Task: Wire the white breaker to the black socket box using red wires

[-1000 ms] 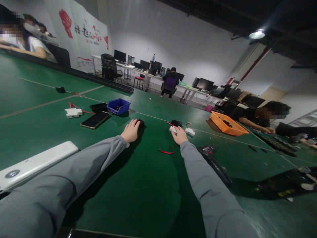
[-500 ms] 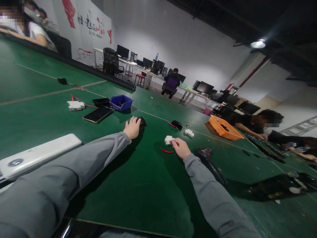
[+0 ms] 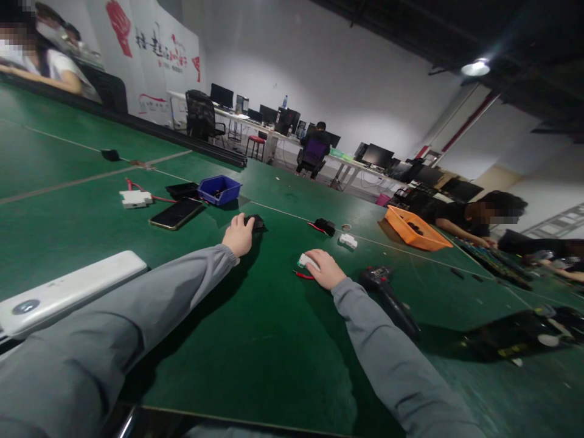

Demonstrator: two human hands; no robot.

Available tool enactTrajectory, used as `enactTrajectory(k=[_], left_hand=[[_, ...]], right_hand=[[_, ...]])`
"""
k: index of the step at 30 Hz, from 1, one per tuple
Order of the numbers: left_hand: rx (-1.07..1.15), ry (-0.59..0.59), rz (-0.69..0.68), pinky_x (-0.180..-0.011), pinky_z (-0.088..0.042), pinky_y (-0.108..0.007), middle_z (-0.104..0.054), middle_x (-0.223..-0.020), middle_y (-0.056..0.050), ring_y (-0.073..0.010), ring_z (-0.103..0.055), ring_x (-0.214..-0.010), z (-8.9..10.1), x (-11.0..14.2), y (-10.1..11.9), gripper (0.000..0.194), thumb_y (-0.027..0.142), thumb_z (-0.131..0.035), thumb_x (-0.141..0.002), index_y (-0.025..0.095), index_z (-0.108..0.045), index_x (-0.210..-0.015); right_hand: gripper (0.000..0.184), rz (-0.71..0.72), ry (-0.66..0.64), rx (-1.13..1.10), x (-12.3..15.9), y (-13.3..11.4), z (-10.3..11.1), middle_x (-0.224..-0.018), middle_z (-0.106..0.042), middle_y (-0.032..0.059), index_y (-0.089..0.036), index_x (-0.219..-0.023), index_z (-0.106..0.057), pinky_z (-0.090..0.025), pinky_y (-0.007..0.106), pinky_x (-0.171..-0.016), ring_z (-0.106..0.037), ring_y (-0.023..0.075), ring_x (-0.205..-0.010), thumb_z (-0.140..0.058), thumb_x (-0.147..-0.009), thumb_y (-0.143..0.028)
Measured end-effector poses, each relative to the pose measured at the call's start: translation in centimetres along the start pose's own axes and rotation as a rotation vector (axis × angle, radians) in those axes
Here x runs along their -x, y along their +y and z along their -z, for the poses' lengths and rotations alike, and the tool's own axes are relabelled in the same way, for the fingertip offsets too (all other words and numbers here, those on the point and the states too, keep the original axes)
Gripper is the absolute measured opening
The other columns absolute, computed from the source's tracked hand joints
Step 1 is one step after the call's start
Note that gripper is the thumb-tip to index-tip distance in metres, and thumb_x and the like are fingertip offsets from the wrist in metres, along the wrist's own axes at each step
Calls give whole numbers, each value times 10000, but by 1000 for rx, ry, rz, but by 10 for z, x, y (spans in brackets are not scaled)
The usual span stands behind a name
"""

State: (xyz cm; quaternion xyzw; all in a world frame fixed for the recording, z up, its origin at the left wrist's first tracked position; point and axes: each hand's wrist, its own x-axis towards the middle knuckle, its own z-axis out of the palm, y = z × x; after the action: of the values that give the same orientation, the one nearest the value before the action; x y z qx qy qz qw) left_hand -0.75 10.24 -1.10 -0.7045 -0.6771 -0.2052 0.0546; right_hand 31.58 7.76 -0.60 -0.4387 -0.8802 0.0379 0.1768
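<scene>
My left hand (image 3: 238, 236) reaches forward, its fingers curled on a small flat black piece (image 3: 258, 224) on the green table. Its exact kind is hard to make out. My right hand (image 3: 325, 270) grips a small white block, by its shape a circuit breaker (image 3: 306, 261), with fingers over its top and right side. Close below lies a short red wire (image 3: 304, 276), partly under the right hand's fingers. Beyond that hand are a second white breaker (image 3: 348, 241) and a black part with a red wire (image 3: 325, 227).
A black power screwdriver (image 3: 387, 298) lies right of my right arm. An orange bin (image 3: 417, 230) stands farther right. At left are a blue bin (image 3: 219, 190), a phone (image 3: 177, 213), another white breaker (image 3: 135, 198) and a long white case (image 3: 75, 291). Other people sit around the table.
My right hand has shifted slightly left and closed further over the white breaker, which now shows less. My left hand stays at the black piece. The view has turned slightly.
</scene>
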Motion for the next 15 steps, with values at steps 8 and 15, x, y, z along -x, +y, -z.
enactTrajectory(k=[8, 15], left_hand=[[-67, 91, -45, -1089, -316, -549, -396, -1466, -208, -357, -359, -1359, -3, 4, 4, 612, 139, -478, -782, 142, -449, -1393], [-1, 96, -132, -1037, -389, -477, -488, -1408, -185, -323, -417, -1325, 1, 2, 7, 513, 151, -456, -797, 111, -469, -1309]], right_hand=[[193, 102, -154, -70, 6, -7, 31, -976, -650, 43, -221, -1025, -674, -511, 295, -825, -620, 172, -895, -571, -930, -353], [299, -135, 5, 60, -58, 53, 18, -1261, -540, 98, -210, -1176, -615, -495, 360, -926, -627, 200, -942, -550, -910, -329]])
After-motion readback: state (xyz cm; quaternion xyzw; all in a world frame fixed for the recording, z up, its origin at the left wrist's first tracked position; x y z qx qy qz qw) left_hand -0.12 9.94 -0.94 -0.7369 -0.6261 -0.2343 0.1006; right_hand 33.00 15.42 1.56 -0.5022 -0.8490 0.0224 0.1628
